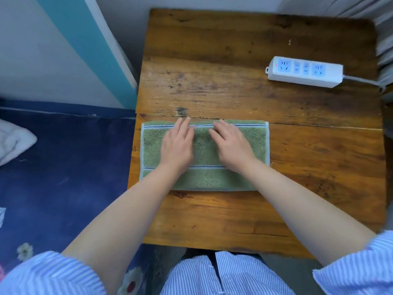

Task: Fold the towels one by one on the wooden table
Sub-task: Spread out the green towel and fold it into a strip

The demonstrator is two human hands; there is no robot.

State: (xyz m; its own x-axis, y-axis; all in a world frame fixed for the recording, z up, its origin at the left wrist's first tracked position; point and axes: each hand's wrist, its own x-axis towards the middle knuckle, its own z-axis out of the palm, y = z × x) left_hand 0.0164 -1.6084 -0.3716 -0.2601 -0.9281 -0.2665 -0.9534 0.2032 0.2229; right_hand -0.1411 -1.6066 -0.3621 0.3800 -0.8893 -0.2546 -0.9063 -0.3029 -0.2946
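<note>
**Flat palms on a green towel, long axis running side to side**

Lay folded on the wooden surface [276, 209], the towel [204, 179], well apart from the power strip [304, 71], nearer the seated body. Rested side by side on its middle: left hand [176, 149] and right hand [232, 149]. Fingers [182, 125] straight, close together, pressing near the far striped edge, gripping nothing. Likely next: an end-to-end fold, either hand equally near.

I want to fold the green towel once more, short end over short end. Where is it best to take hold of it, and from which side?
Probably take the green towel at the two corners of its right short edge, coming in from the right. That edge lies flat and free on the wooden table, with bare wood beside it. A pinch grip at each corner would keep the layers together. Both the left hand and the right hand now press flat mid-towel.
</note>
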